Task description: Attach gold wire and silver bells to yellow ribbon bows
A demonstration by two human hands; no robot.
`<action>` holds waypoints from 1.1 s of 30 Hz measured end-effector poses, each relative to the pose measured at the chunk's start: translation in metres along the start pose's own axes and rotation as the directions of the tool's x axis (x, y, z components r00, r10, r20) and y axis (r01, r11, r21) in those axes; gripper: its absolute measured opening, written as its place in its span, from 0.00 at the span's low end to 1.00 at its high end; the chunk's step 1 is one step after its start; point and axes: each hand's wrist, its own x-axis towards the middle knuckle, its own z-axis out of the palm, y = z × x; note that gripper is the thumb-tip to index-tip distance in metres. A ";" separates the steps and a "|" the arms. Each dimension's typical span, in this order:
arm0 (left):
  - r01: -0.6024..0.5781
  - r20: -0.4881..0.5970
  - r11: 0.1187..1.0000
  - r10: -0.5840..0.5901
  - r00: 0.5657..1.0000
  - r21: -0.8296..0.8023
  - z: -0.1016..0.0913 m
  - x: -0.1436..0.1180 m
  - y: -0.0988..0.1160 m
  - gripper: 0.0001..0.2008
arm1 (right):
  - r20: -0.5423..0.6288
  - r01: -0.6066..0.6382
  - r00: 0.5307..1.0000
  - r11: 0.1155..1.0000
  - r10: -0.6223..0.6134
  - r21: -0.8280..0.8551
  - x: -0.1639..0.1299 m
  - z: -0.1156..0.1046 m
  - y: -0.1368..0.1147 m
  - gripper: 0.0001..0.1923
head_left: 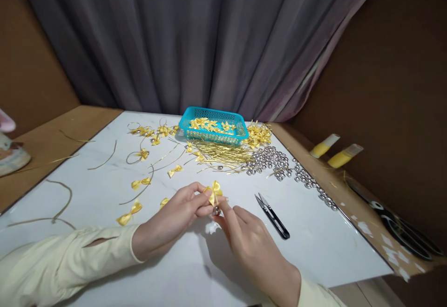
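both the left hand and right hand pinch fingertips closed on a yellow ribbon bow above the white board, near black thread snips.

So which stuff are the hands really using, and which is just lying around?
In use:
left hand and right hand, pinching one yellow bow
small silver bell under the bow

Lying about:
black snips
blue basket of bows
silver bells pile
gold wires
loose bows
big scissors
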 end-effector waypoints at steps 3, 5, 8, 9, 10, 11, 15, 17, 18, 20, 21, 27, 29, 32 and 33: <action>0.001 -0.021 1.000 -0.001 1.000 0.009 0.001 -0.001 0.002 0.13 | 0.076 -0.147 0.988 0.968 0.134 0.204 -0.001 -0.002 0.004 0.14; -0.006 -0.032 1.000 0.007 0.999 0.008 0.001 -0.001 0.004 0.14 | 0.179 -0.318 0.948 0.834 0.264 0.451 0.001 -0.007 0.009 0.11; -0.013 -0.040 0.999 0.014 0.999 0.032 0.002 0.000 0.006 0.14 | 0.488 -0.589 0.803 0.335 0.341 0.735 0.007 -0.016 0.017 0.11; -0.019 -0.033 0.999 0.020 0.999 0.041 0.001 0.000 0.006 0.14 | 0.582 -0.644 0.748 0.134 0.319 0.753 0.009 -0.019 0.020 0.13; -0.026 -0.020 0.999 0.026 0.999 0.046 0.001 0.001 0.006 0.13 | 0.655 -0.671 0.701 -0.051 0.282 0.740 0.011 -0.020 0.024 0.14; -0.031 -0.007 0.998 0.032 0.999 0.046 0.000 0.002 0.006 0.14 | 0.703 -0.671 0.668 -0.209 0.245 0.711 0.012 -0.021 0.027 0.14; -0.061 -0.012 0.998 0.061 0.998 0.031 -0.001 0.005 0.004 0.15 | 0.780 -0.622 0.622 -0.559 0.074 0.549 0.015 -0.018 0.039 0.12; -0.099 -0.025 0.995 0.099 0.995 0.024 -0.002 0.006 0.004 0.16 | 0.784 -0.609 0.620 -0.616 0.024 0.500 0.015 -0.015 0.042 0.12; -0.117 -0.027 0.993 0.117 0.993 0.022 -0.002 0.006 0.005 0.16 | 0.784 -0.606 0.621 -0.625 0.017 0.493 0.015 -0.014 0.043 0.12; -0.137 -0.037 0.990 0.138 0.990 0.024 -0.001 0.006 0.006 0.15 | 0.779 -0.603 0.626 -0.610 0.036 0.513 0.015 -0.012 0.043 0.12; -0.143 -0.042 0.989 0.145 0.989 0.032 -0.001 0.005 0.006 0.14 | 0.777 -0.605 0.628 -0.598 0.048 0.526 0.015 -0.011 0.043 0.12; -0.172 -0.072 0.979 0.180 0.981 0.105 -0.001 0.005 0.010 0.12 | 0.736 -0.628 0.658 -0.424 0.159 0.653 0.012 -0.015 0.058 0.18; -0.172 -0.066 0.978 0.181 0.981 0.121 -0.002 0.005 0.009 0.11 | 0.693 -0.631 0.662 -0.287 0.286 0.721 0.013 -0.019 0.074 0.20; -0.175 -0.023 0.973 0.180 0.983 0.149 -0.004 0.004 0.006 0.11 | 0.616 -0.612 0.656 -0.170 0.436 0.773 0.018 -0.025 0.107 0.21; -0.176 -0.003 0.971 0.179 0.984 0.159 -0.005 0.004 0.005 0.11 | 0.602 -0.608 0.655 -0.154 0.457 0.779 0.020 -0.026 0.119 0.20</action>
